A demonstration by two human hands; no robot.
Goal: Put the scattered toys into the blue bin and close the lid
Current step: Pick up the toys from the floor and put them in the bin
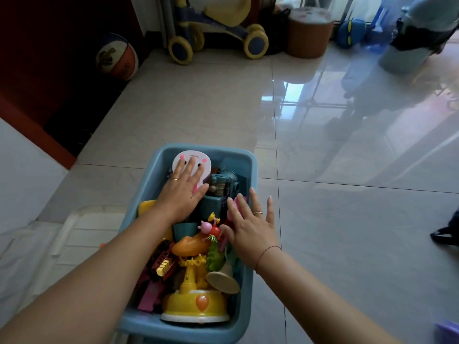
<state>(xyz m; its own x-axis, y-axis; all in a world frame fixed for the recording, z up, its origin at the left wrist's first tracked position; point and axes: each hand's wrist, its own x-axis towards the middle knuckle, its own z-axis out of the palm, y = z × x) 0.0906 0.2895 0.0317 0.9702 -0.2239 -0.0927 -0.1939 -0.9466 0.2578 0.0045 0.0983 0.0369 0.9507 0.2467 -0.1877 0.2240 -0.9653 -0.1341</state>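
On the tiled floor before us sits the blue bin [159, 170], heaped with toys to its rim and above. We have our left hand [182, 192] laid flat, fingers spread, on a white toy with a pink-cheeked face [198, 158] at the far end of the bin. Our right hand [250, 224] is likewise flat and spread, resting on the pile at the bin's right rim, over pink pieces we cannot identify. Neither hand pinches or holds anything.

We note a yellow carousel-like toy [196, 301] at the near end, a teal robot-like toy [221, 184] between the hands, and a small pink pig figure [206, 225] on top. A pale, translucent ribbed panel [82, 229] lies on the floor just left of the bin; we judge it to be the lid, though we cannot confirm this.

No loose toys are visible on the floor near the bin. We assess the step in hand as pressing the load down. To do it well, we should push evenly with both palms, settle the tall pieces sideways into gaps, and bring everything below the rim. The carousel's spire looks likeliest to foul the lid. Only then should the lid be fetched and seated squarely.
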